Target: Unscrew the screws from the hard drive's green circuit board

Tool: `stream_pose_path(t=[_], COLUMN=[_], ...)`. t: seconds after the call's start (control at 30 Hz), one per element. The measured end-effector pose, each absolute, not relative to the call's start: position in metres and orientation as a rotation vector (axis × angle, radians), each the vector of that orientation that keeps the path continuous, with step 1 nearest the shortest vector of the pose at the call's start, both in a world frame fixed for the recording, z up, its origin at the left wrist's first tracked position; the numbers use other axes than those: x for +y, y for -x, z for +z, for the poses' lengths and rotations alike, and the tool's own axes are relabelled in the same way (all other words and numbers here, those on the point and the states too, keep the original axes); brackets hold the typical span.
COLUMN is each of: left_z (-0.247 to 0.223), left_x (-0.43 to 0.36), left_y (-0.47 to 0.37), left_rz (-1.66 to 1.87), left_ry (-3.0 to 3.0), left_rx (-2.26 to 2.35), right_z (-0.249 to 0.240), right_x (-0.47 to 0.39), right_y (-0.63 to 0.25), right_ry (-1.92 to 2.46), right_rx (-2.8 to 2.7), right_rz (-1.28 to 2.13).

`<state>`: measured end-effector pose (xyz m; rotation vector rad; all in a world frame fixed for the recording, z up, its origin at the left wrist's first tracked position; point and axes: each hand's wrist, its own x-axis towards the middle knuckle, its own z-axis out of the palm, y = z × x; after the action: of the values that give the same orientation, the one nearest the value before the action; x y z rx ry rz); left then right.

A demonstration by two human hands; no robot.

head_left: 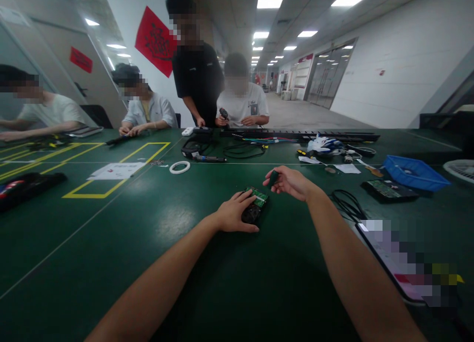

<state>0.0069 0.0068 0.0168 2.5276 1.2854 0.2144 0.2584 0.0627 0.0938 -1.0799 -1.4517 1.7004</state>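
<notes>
A small black device with a bare green circuit board [260,197] lies on the table in front of me. My left hand [232,214] rests on it, fingers spread and stretched over the board, thumb along the near edge. Just above and right of the device, my right hand [291,183] is raised off the table. Its thumb and fingers pinch a short dark green cylindrical piece [273,178], perhaps a tool handle. The piece's lower end is too dark to make out. It appears apart from the board.
To the right are a black cable [348,203], another board unit [390,190], a blue tray [414,173] and a blurred tablet-like screen [388,263]. A white tape roll [179,167] lies ahead left. A long black rail [314,134] spans the far side, where several people sit or stand.
</notes>
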Motion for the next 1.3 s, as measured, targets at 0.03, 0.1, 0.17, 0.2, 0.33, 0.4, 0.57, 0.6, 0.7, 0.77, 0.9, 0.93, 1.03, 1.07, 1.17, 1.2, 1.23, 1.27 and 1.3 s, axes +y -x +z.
stream_pose_path(t=[0.03,0.1,0.17,0.2,0.33,0.4,0.57,0.6,0.7,0.77,0.9,0.93,1.03,1.07,1.17,1.2,1.23,1.27,1.3], left_z=[0.0168,0.0165,0.0162,0.0161,0.0159,0.0164,0.0177,0.0178,0.0176,0.0171,0.0162,0.0162,0.0165,0.0167,0.0174,0.0177,0.0180,0.0184,0.0187], left_x=[0.0069,0.0070,0.0069,0.0069,0.0068,0.0068,0.0066,0.0065,0.0061,0.0059,0.0058,0.0058,0.0059,0.0059,0.0054,0.0051,0.0048,0.0045,0.0042], left_y=[-0.0068,-0.0067,-0.0069,-0.0072,-0.0087,-0.0092,-0.0092,-0.0091,-0.0090,-0.0091,-0.0092,-0.0091,-0.0087,-0.0086,-0.0084,-0.0085,-0.0087,-0.0089,-0.0091], left_rz=[0.218,0.220,0.217,0.215,0.206,0.195,0.203,0.206,0.207,0.214,0.222,0.221,0.218,0.216,0.216,0.220,0.226,0.231,0.233], left_ry=[-2.528,-2.532,-2.535,-2.536,-2.541,-2.547,-2.542,-2.539,-2.534,-2.532,-2.527,-2.527,-2.526,-2.527,-2.534,-2.536,-2.536,-2.535,-2.532], left_rx=[1.286,1.281,1.279,1.280,1.289,1.287,1.281,1.280,1.281,1.288,1.289,1.285,1.281,1.281,1.276,1.273,1.272,1.273,1.275], right_z=[0.0933,0.0926,0.0925,0.0927,0.0934,0.0934,0.0927,0.0924,0.0909,0.0898,0.0897,0.0901,0.0916,0.0919,0.0921,0.0920,0.0918,0.0917,0.0917], right_x=[0.0631,0.0636,0.0634,0.0631,0.0606,0.0589,0.0557,0.0557,0.0569,0.0582,0.0594,0.0592,0.0583,0.0582,0.0587,0.0592,0.0598,0.0603,0.0608], right_y=[-0.2587,-0.2590,-0.2587,-0.2583,-0.2558,-0.2541,-0.2503,-0.2498,-0.2491,-0.2491,-0.2493,-0.2494,-0.2500,-0.2504,-0.2519,-0.2524,-0.2528,-0.2530,-0.2531], right_ry=[1.082,1.080,1.072,1.065,1.011,0.980,0.968,0.975,0.982,0.976,0.965,0.967,0.977,0.984,1.004,1.006,1.003,0.996,0.990], right_rx=[-1.449,-1.453,-1.469,-1.483,-1.539,-1.538,-1.433,-1.412,-1.378,-1.359,-1.321,-1.317,-1.332,-1.351,-1.440,-1.471,-1.496,-1.516,-1.531], right_rz=[1.697,1.688,1.680,1.680,1.710,1.732,1.766,1.779,1.814,1.828,1.855,1.856,1.837,1.820,1.747,1.723,1.703,1.684,1.666])
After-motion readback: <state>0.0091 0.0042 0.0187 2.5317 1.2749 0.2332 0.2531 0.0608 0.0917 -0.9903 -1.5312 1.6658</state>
